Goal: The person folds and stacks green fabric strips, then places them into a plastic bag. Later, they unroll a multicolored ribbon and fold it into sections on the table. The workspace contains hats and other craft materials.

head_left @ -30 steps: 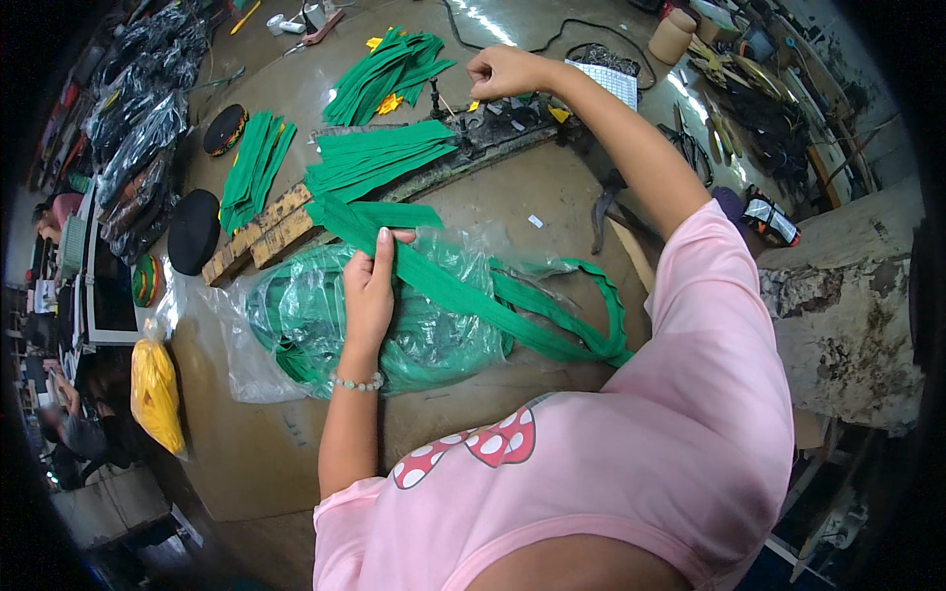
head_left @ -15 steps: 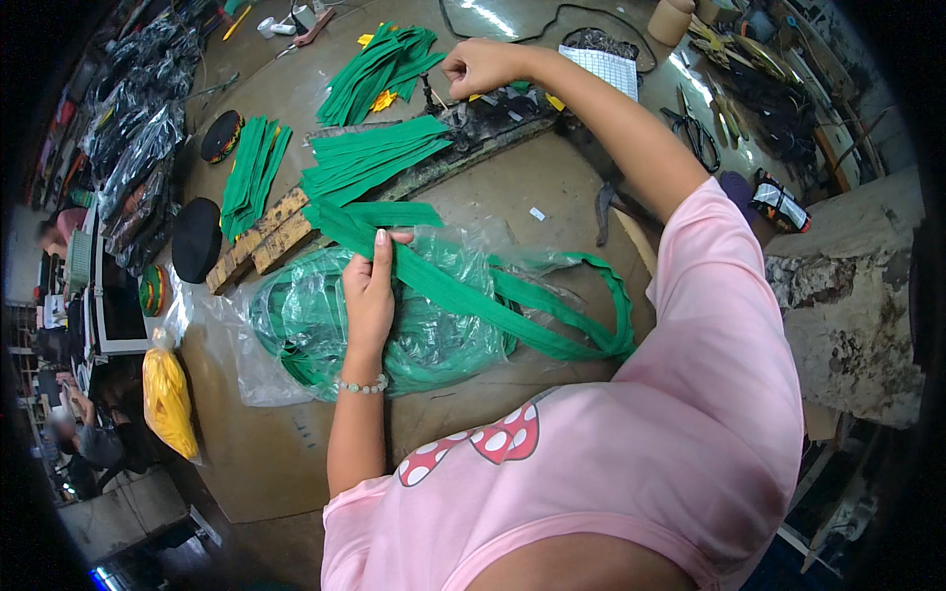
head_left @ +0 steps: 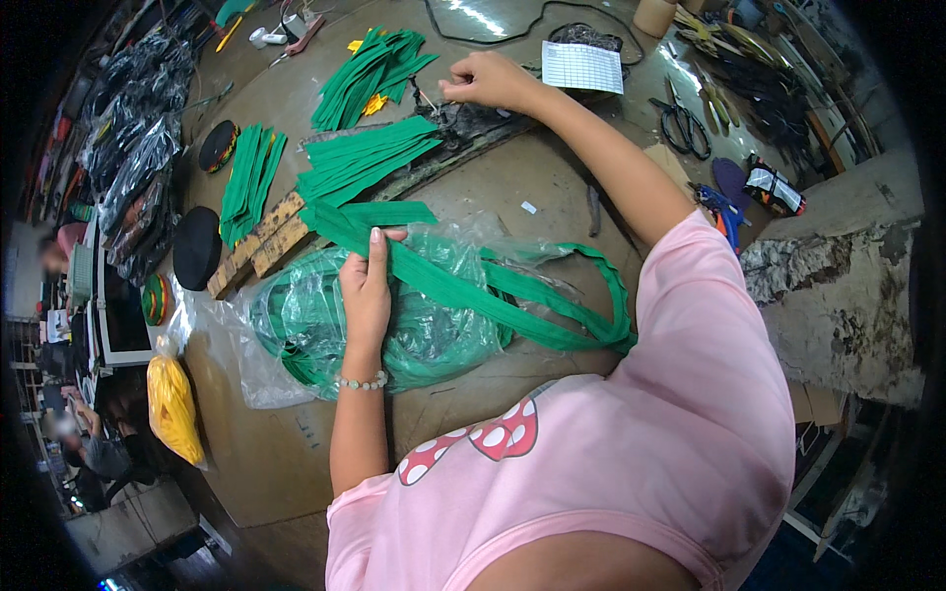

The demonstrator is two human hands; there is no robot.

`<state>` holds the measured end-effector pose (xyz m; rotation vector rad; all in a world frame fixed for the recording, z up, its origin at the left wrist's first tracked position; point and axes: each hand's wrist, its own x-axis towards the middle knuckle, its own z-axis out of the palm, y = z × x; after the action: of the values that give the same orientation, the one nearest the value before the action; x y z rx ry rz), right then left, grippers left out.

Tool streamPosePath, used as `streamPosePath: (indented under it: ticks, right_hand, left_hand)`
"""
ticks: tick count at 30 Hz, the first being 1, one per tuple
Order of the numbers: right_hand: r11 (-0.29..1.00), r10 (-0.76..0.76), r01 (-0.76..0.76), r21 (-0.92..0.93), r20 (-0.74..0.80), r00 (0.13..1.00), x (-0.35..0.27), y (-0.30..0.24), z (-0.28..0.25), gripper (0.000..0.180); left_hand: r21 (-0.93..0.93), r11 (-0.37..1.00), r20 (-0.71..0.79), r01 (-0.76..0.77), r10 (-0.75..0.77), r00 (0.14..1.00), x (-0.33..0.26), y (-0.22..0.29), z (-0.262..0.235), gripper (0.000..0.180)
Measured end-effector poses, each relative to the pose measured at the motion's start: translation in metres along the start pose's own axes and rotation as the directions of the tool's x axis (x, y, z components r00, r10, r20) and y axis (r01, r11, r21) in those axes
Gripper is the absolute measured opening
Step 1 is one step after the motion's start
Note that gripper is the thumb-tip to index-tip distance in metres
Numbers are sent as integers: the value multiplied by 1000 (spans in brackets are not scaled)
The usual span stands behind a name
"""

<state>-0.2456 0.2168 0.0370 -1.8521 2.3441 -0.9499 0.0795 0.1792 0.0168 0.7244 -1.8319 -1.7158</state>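
My left hand [head_left: 366, 295], with a beaded bracelet at its wrist, pinches a long green zipper tape [head_left: 453, 291] between thumb and fingers. The tape runs right in a loop toward my sleeve, and its other end lies across a scorched wooden board [head_left: 286, 234]. Under my left hand, a clear plastic bag [head_left: 266, 384] holds more coiled green tape. My right hand [head_left: 483, 81] is closed at the board's far end, beside a small dark upright piece with a thin pale stick. Whatever its fingers grip is hidden. Cut green strips [head_left: 370, 158] lie fanned on the board, left of that hand.
More green strips [head_left: 370, 79] lie beyond the board, others [head_left: 253, 182] to its left. Black discs [head_left: 197, 244] and a yellow bundle [head_left: 174, 409] sit at the left. On the right are scissors [head_left: 680, 120], a blue glue gun [head_left: 724, 212] and a gridded paper [head_left: 581, 67].
My right forearm has shifted a little left and nearer, uncovering the blue glue gun and more of the gridded paper. My left hand keeps its hold on the tape. The view has shifted slightly.
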Motion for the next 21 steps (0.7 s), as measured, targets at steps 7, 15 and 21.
streamPosePath:
  ticks: [7,15,21]
  right_hand:
    - [994,72,-83,-69,-151,986,-15,-6,5,49]
    - [987,130,-147,-66,-215,968,-21,-13,5,48]
    - [985,136,-159,-66,-271,953,-25,-18,2,53]
  left_hand:
    - [10,998,-8,-57,57,998,-1,2,5,36]
    - [-46,999,22,-29,30,999,-1,2,2,35]
    - [-10,1000,20,-16,16,1000,0,1,1,37]
